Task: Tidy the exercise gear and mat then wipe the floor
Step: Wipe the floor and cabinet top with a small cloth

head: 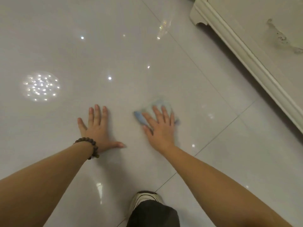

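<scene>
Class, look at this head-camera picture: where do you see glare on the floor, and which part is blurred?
Head view: the glossy floor tiles throw back lamp glare, a cluster of bright dots at left and lone sparkles mid-frame; the blue cloth under the right hand is smeared by motion blur; the left hand looks sharper; the white cabinet edge bows from wide-angle distortion.

Left hand [98, 128], right hand [159, 128] flat, splayed

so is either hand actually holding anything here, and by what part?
Right hand presses flat on the middle of a blue cloth against the floor, fingers spread, not gripping. Left hand is empty, palm flat on the tile.
</scene>
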Demonstrator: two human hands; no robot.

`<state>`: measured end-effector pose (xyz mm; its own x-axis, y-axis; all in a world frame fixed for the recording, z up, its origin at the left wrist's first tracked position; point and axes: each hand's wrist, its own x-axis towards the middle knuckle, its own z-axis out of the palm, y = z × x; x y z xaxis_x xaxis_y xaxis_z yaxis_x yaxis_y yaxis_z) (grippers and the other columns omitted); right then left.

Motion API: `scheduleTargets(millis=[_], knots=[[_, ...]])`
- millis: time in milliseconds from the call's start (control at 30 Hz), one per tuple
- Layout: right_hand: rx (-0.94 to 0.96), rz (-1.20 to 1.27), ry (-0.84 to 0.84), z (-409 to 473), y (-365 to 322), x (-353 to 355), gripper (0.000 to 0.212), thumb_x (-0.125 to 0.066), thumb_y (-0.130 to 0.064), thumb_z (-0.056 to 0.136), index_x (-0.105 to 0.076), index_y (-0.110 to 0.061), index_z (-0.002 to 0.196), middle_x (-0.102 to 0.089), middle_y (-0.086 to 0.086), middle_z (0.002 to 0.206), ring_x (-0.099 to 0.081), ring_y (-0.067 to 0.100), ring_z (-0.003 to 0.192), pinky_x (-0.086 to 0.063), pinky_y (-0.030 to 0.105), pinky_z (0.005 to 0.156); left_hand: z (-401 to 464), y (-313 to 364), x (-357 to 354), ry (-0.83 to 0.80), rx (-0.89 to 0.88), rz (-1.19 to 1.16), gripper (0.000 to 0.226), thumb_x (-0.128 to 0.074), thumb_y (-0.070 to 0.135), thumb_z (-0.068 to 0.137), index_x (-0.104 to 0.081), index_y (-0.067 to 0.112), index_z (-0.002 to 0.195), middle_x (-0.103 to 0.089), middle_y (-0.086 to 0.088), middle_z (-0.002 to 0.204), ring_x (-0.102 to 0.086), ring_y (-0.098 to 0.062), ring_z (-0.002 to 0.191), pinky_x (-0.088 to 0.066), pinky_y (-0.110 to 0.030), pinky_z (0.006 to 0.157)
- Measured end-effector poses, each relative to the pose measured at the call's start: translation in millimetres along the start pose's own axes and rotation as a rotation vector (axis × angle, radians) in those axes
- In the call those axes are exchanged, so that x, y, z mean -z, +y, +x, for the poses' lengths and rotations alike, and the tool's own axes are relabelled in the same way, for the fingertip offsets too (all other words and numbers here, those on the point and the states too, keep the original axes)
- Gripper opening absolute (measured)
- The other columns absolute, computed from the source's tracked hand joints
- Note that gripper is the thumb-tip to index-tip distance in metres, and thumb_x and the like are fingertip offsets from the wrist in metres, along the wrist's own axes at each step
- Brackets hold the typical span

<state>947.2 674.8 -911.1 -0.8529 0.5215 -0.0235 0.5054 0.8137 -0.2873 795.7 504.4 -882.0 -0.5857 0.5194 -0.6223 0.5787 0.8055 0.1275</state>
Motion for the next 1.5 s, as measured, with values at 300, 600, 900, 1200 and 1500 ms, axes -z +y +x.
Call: scheduleTargets(millis=[300, 600, 900, 1200, 1500], knots=[[-0.521, -0.040, -0.032, 82.9, 95.5, 38.7, 0.061, -0.043, -0.061, 0.090, -0.031, -0.038, 0.146, -0.005, 0.003, 0.160, 0.000, 0.032, 0.146, 0.001, 0.059, 0.114, -27.0, -48.1, -32.2, 0.209, 0.067, -0.115, 0.121, -0.013, 0.097, 0.056, 0.040, 0.025, 0.138, 0.035, -0.006, 0.153, 0.030, -0.023, 0.141, 0.012, -0.055, 0.115], [0.539, -0.079, -0.029, 44.9, -141.9, -51.9, 0.047, -0.048, -0.053, 0.087, -0.057, -0.033, 0.129, -0.046, 0.011, 0.143, -0.036, 0.038, 0.134, -0.027, 0.052, 0.109, -49.5, -104.9, -49.0, 0.373, 0.439, -0.279, 0.104, -0.004, 0.082, 0.071, 0.023, 0.016, 0.148, 0.025, -0.008, 0.156, 0.023, -0.026, 0.144, 0.011, -0.057, 0.114], [-0.102, -0.030, 0.007, 174.2, -174.2, -47.9, 0.053, -0.034, -0.051, 0.095, -0.038, -0.031, 0.144, -0.020, 0.004, 0.157, -0.016, 0.030, 0.144, -0.013, 0.050, 0.115, -127.8, -197.1, -78.6, 0.262, 0.944, -0.532, 0.121, -0.005, 0.098, 0.058, 0.040, 0.019, 0.138, 0.039, -0.009, 0.150, 0.032, -0.025, 0.141, 0.007, -0.065, 0.112], [1.323, -0.079, -0.331, 78.9, -323.9, -107.1, 0.045, -0.039, -0.051, 0.090, -0.052, -0.040, 0.131, -0.041, 0.002, 0.149, -0.034, 0.030, 0.138, -0.019, 0.048, 0.111, -140.7, -220.8, -76.6, 0.063, 0.926, -0.727, 0.146, -0.036, 0.101, 0.046, 0.050, 0.014, 0.127, 0.055, -0.012, 0.133, 0.041, -0.032, 0.134, 0.007, -0.069, 0.107], [0.097, 0.012, -0.185, 164.1, -399.0, -102.7, 0.048, -0.039, -0.047, 0.097, -0.036, -0.037, 0.144, -0.013, -0.001, 0.159, -0.007, 0.025, 0.146, -0.005, 0.048, 0.116, -141.0, -227.6, -78.1, -0.009, 0.900, -0.778, 0.151, -0.042, 0.099, 0.046, 0.052, 0.013, 0.127, 0.059, -0.014, 0.132, 0.051, -0.033, 0.125, 0.014, -0.071, 0.102]])
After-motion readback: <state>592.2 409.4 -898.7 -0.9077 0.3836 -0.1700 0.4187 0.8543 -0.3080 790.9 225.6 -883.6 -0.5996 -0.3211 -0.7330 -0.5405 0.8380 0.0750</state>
